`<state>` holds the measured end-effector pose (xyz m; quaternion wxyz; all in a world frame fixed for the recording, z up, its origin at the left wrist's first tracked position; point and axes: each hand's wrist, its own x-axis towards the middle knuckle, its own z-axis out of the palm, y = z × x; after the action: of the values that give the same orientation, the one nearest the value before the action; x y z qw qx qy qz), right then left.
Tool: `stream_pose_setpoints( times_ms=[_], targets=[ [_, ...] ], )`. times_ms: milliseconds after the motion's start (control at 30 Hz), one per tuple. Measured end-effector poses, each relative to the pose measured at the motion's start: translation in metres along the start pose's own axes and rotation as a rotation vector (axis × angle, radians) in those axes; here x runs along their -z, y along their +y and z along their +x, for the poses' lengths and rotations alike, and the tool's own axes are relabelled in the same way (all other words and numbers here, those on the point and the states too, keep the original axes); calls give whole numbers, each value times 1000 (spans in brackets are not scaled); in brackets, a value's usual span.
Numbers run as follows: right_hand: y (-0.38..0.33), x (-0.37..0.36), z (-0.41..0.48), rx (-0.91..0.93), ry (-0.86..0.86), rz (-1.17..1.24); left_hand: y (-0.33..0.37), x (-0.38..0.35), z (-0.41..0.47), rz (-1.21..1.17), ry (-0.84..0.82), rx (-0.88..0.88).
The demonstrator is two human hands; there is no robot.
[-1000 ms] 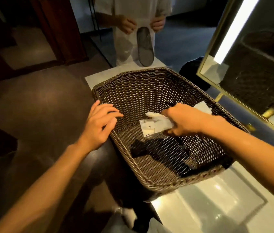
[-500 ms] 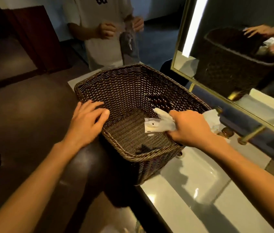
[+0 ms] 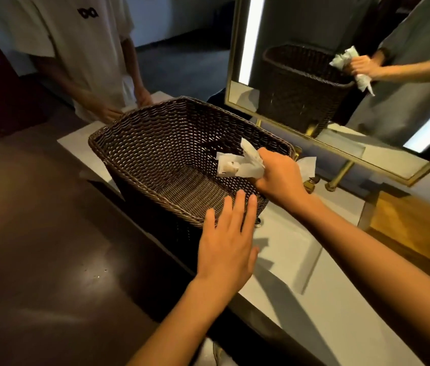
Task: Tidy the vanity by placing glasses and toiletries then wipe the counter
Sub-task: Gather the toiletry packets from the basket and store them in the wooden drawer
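Observation:
A dark brown wicker basket (image 3: pixel 155 143) stands on the white vanity counter (image 3: pixel 314 313), and its inside looks bare. My right hand (image 3: pixel 280 178) is shut on a bunch of white toiletry packets (image 3: pixel 237 165), held above the basket's right rim. The packets stick out of both sides of the fist. My left hand (image 3: pixel 228 241) is open with fingers spread, its fingertips at the basket's near rim.
A gold-framed mirror (image 3: pixel 340 75) with lit strips stands at the right and reflects the basket and my hand. Brass tap fittings (image 3: pixel 311 184) sit behind my right hand. Another person in a white T-shirt (image 3: pixel 84 48) stands beyond the basket, hands at the counter. Dark floor lies to the left.
My right hand lifted the white packets up out of the basket to its right rim. My left hand slid from the basket's left rim to its near edge. The other person lowered their hands.

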<state>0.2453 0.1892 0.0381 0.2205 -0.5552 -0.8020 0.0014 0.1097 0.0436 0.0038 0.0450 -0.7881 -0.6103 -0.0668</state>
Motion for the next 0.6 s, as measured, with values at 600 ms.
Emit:
stream_pose_setpoints(
  times_ms=[600],
  targets=[
    [94, 33, -96, -180, -33, 142, 28, 8, 6, 26, -24, 167]
  ],
)
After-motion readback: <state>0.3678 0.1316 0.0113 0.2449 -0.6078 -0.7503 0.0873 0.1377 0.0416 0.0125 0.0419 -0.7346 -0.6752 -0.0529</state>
